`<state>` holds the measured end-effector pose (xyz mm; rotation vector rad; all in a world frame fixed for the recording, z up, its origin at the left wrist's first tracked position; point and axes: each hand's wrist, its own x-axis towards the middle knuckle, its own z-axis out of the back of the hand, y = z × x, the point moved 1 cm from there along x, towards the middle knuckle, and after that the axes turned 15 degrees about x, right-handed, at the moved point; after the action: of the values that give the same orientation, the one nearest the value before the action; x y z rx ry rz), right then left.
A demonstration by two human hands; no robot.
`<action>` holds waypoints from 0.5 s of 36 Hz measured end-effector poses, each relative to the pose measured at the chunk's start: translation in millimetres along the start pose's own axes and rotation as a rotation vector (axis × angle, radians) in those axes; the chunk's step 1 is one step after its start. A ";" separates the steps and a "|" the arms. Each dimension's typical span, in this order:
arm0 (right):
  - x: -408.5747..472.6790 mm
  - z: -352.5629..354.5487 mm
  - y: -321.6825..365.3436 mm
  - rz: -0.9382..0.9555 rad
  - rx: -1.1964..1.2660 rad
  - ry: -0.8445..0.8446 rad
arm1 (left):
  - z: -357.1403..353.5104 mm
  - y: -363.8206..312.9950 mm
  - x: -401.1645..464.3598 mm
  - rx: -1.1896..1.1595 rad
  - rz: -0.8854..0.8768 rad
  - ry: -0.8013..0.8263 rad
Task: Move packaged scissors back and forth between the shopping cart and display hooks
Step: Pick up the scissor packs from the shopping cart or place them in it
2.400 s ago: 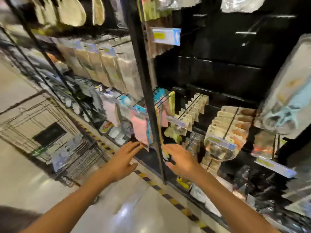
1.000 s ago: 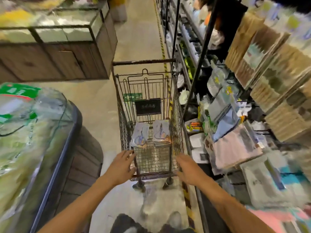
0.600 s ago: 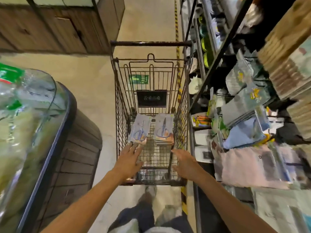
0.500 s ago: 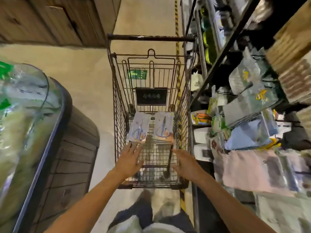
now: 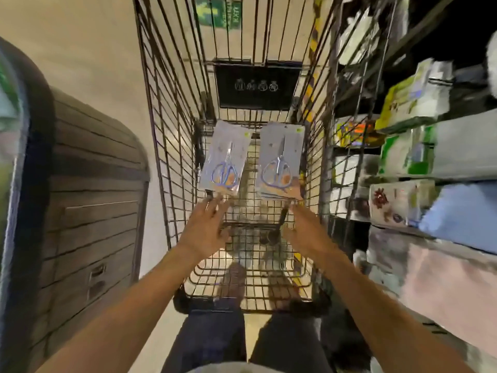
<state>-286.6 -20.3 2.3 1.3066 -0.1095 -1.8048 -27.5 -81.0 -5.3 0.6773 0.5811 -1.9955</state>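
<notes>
Two flat packs of scissors lie side by side on the wire floor of the shopping cart (image 5: 166,135). The left pack (image 5: 224,158) holds blue-handled scissors; the right pack (image 5: 281,162) tops a small stack. My left hand (image 5: 207,230) reaches into the cart with fingers spread, its fingertips at the near edge of the left pack. My right hand (image 5: 306,231) is likewise spread, fingertips just short of the right stack's near edge. Neither hand holds anything. No display hooks show clearly here.
Store shelving (image 5: 403,146) packed with wrapped goods runs along the right of the cart. A dark curved freezer cabinet (image 5: 80,197) stands at the left. A black sign plate (image 5: 258,86) hangs on the cart's far wall. My legs and shoes show below the cart.
I turned from the shelf display to the cart, then leaned in. Both empty hands moved forward and down into the cart, up to the near edges of the scissors packs.
</notes>
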 end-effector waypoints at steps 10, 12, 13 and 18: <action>104.8 -25.3 -23.3 0.031 0.478 -0.385 | -42.5 8.6 75.7 -0.051 0.054 -0.017; 119.9 -27.6 -27.1 0.017 0.455 -0.475 | -43.9 5.7 83.3 -0.077 0.053 -0.031; 127.6 -28.3 -28.5 0.016 0.455 -0.512 | -43.5 4.0 85.7 -0.093 0.047 -0.033; 168.5 -26.1 -32.0 -0.164 0.507 -0.557 | -47.9 6.1 94.0 -0.156 0.017 -0.018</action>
<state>-294.7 -105.9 -148.4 1.1197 -0.8290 -2.3404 -51.2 -111.2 -103.8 0.5670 0.7098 -1.9153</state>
